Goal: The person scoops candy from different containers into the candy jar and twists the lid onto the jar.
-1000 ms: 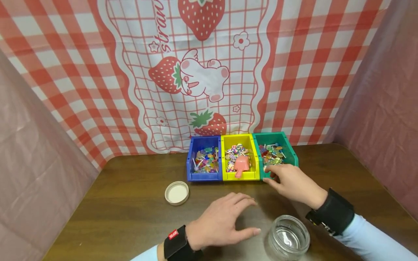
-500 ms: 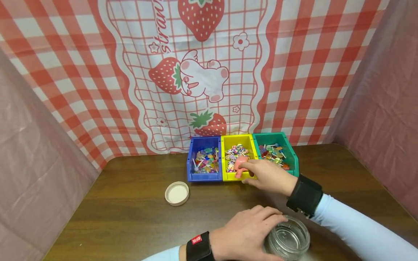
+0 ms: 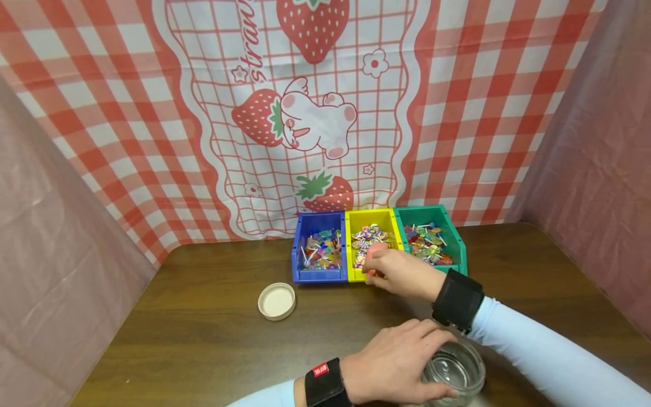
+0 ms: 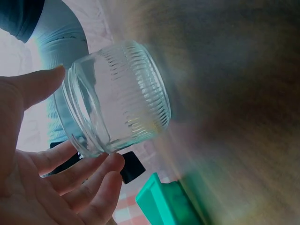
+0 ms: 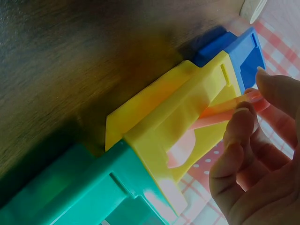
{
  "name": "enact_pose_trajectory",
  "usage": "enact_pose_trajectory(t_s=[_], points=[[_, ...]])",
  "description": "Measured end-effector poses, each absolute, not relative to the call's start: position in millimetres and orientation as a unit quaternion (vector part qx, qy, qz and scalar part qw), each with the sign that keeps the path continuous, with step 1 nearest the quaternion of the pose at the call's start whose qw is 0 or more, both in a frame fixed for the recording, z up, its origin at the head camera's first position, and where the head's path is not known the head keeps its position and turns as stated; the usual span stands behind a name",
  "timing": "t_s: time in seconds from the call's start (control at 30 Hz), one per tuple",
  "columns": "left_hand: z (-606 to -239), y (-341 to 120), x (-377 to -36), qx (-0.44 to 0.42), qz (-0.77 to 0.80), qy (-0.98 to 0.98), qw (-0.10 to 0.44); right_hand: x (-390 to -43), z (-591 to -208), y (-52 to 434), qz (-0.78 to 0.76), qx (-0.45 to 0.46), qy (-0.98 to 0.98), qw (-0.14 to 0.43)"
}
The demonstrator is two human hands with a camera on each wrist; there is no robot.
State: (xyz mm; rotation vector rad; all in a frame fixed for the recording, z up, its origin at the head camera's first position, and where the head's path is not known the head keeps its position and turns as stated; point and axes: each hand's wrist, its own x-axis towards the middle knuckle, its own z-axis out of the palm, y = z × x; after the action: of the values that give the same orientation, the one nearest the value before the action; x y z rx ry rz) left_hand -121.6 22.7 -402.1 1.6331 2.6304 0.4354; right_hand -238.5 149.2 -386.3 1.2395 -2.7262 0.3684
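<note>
My left hand [image 3: 391, 362] holds a clear glass jar [image 3: 460, 373] by its rim, thumb on one side and fingers on the other. In the left wrist view the jar [image 4: 126, 93] has a ribbed lower wall and looks bare inside. My right hand [image 3: 409, 274] is at the front of the yellow bin [image 3: 354, 276]. Between thumb and fingers it pinches the handle of a pink scoop [image 5: 183, 147], whose bowl lies within that bin in the right wrist view. Swirl-patterned candies [image 3: 367, 234] lie in the yellow bin, partly hidden by the scoop and hand.
Left of the yellow bin stands a blue bin [image 3: 320, 276], to its right a green bin [image 3: 460, 249]; both hold colourful lollipops or wrapped candies. A round white lid [image 3: 277, 302] lies on the wooden table [image 3: 203, 339]. A checked cloth [image 3: 458, 113] hangs behind.
My right hand has moved left from the green bin to the yellow one and taken the scoop's handle. My left hand has moved right onto the jar and taken hold of its rim.
</note>
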Motion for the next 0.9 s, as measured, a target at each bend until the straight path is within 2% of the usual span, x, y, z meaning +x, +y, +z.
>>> enact_pose_trajectory(t_s=[0.4,0.53,0.9], points=[[-394,11,-120,0.505,0.125,0.853,0.033,-235,-381,157,0.174,0.361,-0.913,0.075],[-392,5,-120,0.502,0.132,0.853,0.061,-235,-378,163,0.195,0.351,-0.912,0.086],[-391,-16,-117,0.502,0.148,0.850,0.068,-234,-380,176,0.218,0.290,-0.919,0.152]])
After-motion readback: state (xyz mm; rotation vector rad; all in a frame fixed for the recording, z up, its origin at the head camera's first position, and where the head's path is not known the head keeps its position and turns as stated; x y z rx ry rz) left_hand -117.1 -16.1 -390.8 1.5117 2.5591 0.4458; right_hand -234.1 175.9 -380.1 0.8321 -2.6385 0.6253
